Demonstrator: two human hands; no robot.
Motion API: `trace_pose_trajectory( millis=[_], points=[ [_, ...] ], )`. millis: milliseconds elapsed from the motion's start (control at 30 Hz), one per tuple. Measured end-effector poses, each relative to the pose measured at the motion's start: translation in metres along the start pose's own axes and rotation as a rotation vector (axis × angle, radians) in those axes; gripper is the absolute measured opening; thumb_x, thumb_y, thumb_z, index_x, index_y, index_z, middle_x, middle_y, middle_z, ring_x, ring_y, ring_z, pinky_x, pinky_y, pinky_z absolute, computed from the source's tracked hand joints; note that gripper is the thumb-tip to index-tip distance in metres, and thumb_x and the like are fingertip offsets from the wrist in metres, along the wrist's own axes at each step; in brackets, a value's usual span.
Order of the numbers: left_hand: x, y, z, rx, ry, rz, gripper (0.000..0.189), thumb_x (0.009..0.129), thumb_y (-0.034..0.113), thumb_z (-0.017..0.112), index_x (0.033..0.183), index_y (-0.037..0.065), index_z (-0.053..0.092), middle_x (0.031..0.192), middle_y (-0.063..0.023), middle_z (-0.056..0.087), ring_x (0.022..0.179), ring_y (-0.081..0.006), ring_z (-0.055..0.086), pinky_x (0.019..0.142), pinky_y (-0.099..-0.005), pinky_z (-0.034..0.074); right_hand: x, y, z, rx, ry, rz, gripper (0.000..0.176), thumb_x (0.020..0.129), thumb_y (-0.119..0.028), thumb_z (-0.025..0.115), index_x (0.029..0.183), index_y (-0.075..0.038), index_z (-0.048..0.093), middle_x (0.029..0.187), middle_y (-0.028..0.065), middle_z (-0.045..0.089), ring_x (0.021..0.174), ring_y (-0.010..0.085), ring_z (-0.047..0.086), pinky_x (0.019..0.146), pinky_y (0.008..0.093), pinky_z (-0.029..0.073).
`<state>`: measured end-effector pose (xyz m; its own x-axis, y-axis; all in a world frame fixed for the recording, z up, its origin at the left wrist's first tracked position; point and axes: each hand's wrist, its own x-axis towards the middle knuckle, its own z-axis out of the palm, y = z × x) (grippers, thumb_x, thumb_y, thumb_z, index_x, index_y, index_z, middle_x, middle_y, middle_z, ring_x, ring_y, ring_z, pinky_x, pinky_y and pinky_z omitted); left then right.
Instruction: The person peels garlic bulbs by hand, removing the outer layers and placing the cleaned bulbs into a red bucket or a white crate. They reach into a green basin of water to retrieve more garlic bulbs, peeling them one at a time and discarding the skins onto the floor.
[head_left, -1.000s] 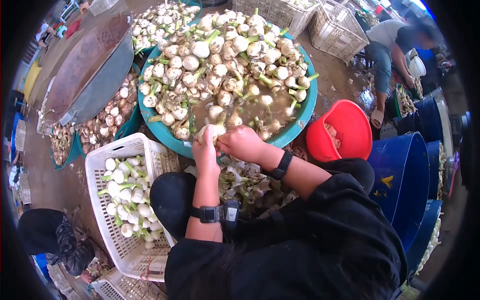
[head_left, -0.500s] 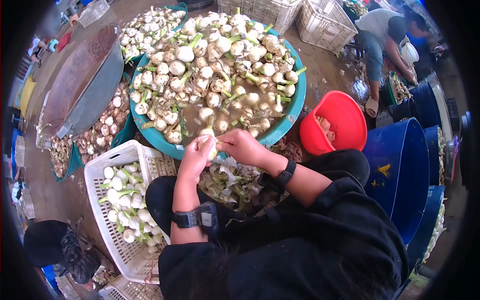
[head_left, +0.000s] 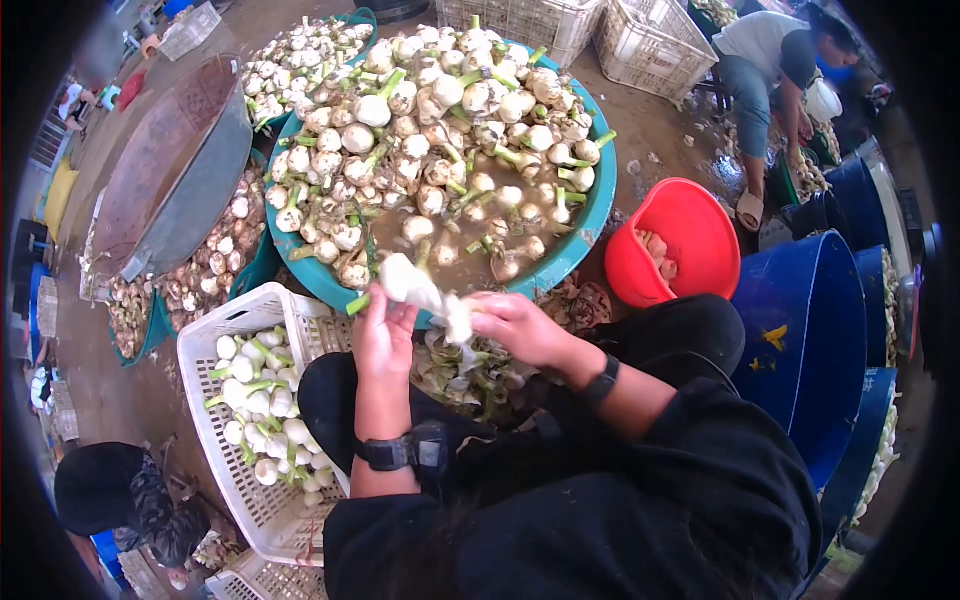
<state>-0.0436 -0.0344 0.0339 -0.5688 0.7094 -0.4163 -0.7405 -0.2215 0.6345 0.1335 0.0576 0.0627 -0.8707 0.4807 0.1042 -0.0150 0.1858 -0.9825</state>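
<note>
A white bulb (head_left: pixel 402 281) with a green stem is held in my left hand (head_left: pixel 386 340), its stem end pointing left. My right hand (head_left: pixel 512 325) pinches a strip of pale skin (head_left: pixel 457 318) that stretches from the bulb. Both hands are over the near rim of a large teal tub (head_left: pixel 330 278), which holds muddy bulbs (head_left: pixel 430 172) in brown water. Left of my knees, a white crate (head_left: pixel 208 420) contains cleaner white bulbs (head_left: pixel 262 400). Peeled skins (head_left: pixel 465 375) lie in a heap below my hands.
A red bowl (head_left: pixel 700 245) with some pinkish pieces is right of the tub. Blue barrels (head_left: pixel 800 340) stand farther right. A person (head_left: pixel 765 70) bends at the upper right, and another (head_left: pixel 125 495) is at the lower left. White crates (head_left: pixel 655 45) stand behind the tub.
The bulb has turned so its stem points left, and a strip of skin now hangs off it. My right hand has moved right and down, away from my left hand, whose fingers have opened somewhat.
</note>
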Motion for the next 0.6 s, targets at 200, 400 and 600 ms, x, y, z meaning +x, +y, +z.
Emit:
trace_pose_trajectory(
  millis=[200, 400, 600],
  points=[
    [-0.001, 0.019, -0.010, -0.185, 0.205, -0.169, 0.032, 0.082, 0.044, 0.054, 0.085, 0.012, 0.055, 0.076, 0.0001, 0.060, 0.050, -0.0063, 0.050, 0.038, -0.0168, 0.040, -0.013, 0.000, -0.044, 1.091, 0.381, 0.042, 0.029, 0.086, -0.015, 0.046, 0.111, 0.000, 0.048, 0.104, 0.0105, 0.057, 0.096, 0.0233, 0.055, 0.083, 0.0350, 0.044],
    [-0.006, 0.047, 0.002, -0.341, 0.533, -0.162, 0.045, 0.080, 0.056, 0.048, 0.065, 0.015, 0.036, 0.050, 0.0031, 0.040, 0.036, -0.0060, 0.038, 0.030, -0.0184, 0.028, -0.006, 0.020, -0.052, 1.470, 0.302, -0.031, 0.021, 0.082, -0.018, 0.040, 0.093, -0.006, 0.054, 0.087, 0.0060, 0.058, 0.079, 0.0206, 0.055, 0.071, 0.0306, 0.045],
    [-0.004, 0.029, -0.009, -0.132, 0.359, 0.005, 0.046, 0.082, 0.052, 0.049, 0.080, 0.006, 0.049, 0.054, 0.0026, 0.037, 0.041, -0.0054, 0.038, 0.032, -0.0201, 0.027, 0.021, -0.017, 0.008, -0.339, -0.067, 0.321, 0.043, 0.082, -0.045, 0.052, 0.090, -0.004, 0.062, 0.073, 0.0162, 0.061, 0.074, 0.0320, 0.060, 0.066, 0.0395, 0.046]
  ],
)
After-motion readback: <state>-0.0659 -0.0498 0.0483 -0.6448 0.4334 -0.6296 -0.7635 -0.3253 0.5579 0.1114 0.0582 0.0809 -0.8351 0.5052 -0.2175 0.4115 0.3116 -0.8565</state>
